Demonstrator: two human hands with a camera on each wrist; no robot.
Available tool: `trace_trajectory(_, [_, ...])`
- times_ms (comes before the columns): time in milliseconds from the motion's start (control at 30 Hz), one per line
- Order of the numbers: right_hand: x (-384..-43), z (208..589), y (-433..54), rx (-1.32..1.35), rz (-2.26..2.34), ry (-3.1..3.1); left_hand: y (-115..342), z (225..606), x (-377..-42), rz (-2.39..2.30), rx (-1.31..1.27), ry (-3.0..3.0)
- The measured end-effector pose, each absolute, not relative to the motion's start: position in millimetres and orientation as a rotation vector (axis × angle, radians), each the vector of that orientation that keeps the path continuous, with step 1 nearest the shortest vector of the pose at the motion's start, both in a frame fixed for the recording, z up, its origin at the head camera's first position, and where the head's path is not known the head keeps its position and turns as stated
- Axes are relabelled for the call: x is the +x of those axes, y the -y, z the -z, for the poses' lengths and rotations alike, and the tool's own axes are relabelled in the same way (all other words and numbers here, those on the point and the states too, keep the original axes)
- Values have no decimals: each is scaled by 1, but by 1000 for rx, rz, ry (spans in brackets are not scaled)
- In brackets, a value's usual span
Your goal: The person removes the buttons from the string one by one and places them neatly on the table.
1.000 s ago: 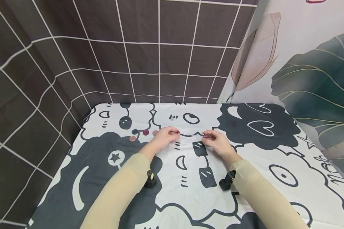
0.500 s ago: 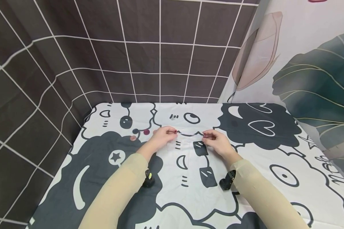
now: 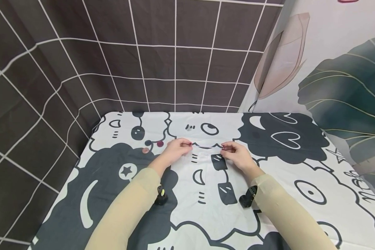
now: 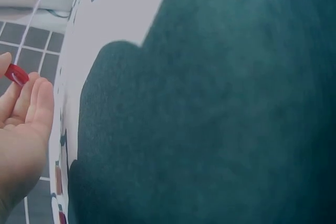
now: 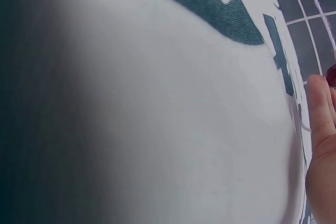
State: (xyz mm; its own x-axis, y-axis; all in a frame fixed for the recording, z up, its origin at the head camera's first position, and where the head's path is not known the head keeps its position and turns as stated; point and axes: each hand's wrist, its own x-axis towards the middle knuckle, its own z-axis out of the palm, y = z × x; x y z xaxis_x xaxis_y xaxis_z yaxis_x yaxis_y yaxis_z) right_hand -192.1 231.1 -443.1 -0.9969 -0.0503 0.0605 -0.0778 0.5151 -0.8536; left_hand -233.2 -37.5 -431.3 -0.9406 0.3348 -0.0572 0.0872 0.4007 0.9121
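In the head view, my left hand [image 3: 177, 151] and right hand [image 3: 238, 155] face each other over the middle of the patterned cloth. A small glossy red button-like disc [image 4: 18, 75] is pinched at my left thumb, with the other fingers [image 4: 42, 100] nearly straight beside it. My right fingertips grip a darker red button-like disc [image 5: 332, 75], partly cut off by the frame edge. A thin pale thread [image 4: 31, 19] stretches taut between the two hands. To the left of my left hand lie a maroon disc [image 3: 160, 143], a dark disc [image 3: 148, 142] and a pink disc [image 3: 145, 150].
A black-and-white cartoon cloth [image 3: 187, 208] covers the table. Behind it hangs a dark curtain with white grid lines [image 3: 156, 62], and a leaf-print curtain [image 3: 340, 93] is on the right. Both wrists carry black cameras [image 3: 247, 197].
My left hand has shifted slightly left, hiding the pink disc that showed beside its fingers. My right hand stays almost where it was.
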Motion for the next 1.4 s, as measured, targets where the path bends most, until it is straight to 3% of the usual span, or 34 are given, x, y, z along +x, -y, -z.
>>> trace_trajectory(1400, [-191, 441, -231, 103, -1530, 2731, 58, 429, -232, -1540, 333, -2439])
